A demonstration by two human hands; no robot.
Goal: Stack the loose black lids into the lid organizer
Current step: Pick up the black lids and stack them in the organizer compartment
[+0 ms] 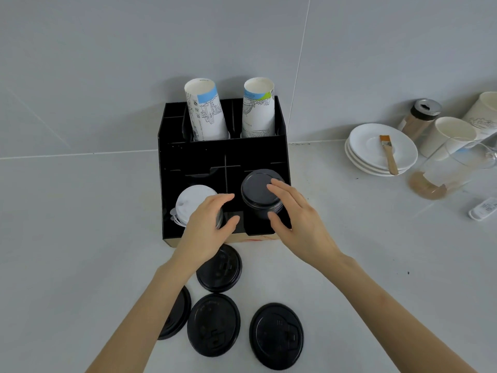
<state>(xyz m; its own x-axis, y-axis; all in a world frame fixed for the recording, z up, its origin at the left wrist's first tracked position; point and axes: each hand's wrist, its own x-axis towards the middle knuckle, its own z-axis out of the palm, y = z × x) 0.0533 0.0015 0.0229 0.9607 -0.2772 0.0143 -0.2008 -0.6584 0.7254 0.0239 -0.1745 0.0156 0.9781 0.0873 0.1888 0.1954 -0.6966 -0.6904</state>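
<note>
A black lid organizer (193, 154) stands on the white counter against the wall. Its front right slot holds a stack of black lids (256, 193). Its front left slot holds white lids (192, 200). My right hand (298, 222) curves around the black stack, fingers spread on its top and thumb at its front. My left hand (208, 227) hovers open between the two front slots and holds nothing. Several loose black lids lie flat in front of the organizer: one (223, 270) just below my left hand, one (213, 324), one (276, 335), and one (176, 314) partly under my left forearm.
Two stacks of printed paper cups (207, 111) (258, 109) stand in the organizer's rear slots. At the right are white saucers (371, 141) with a brush (388, 153), a shaker jar (421, 118), white cups (449, 135) and a glass pitcher (443, 170).
</note>
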